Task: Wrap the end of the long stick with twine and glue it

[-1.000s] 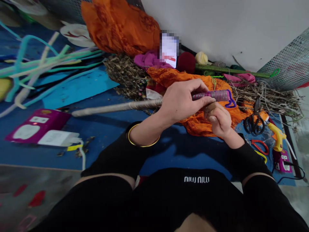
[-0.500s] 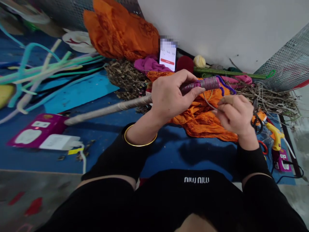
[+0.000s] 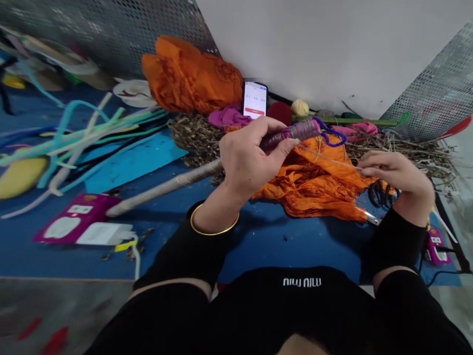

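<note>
My left hand [image 3: 248, 155] is closed around a long stick [image 3: 173, 186] wrapped in grey-beige material, which slants up to the right. Its upper end carries a purple and grey cord wrapping [image 3: 305, 130], with a loop of dark blue cord [image 3: 336, 137] at the tip. From beside my left thumb a thin grey cord [image 3: 328, 159] runs across to my right hand [image 3: 397, 170], whose fingers pinch its other end. Beneath the cord lies crumpled orange cloth [image 3: 314, 182]. The stick's lower end rests at a purple power strip [image 3: 83, 212].
A phone [image 3: 254, 98] with a timer stands against the white panel. Dried twigs [image 3: 410, 148] lie at the back right. Coloured foam-like strips [image 3: 74, 133] and a light-blue sheet [image 3: 136, 160] are on the left. A second purple power strip [image 3: 437, 244] sits at the right edge.
My right hand has moved right, away from the stick, and the grey cord now stretches longer between my hands. The left hand keeps its hold on the stick. The camera view has shifted slightly.
</note>
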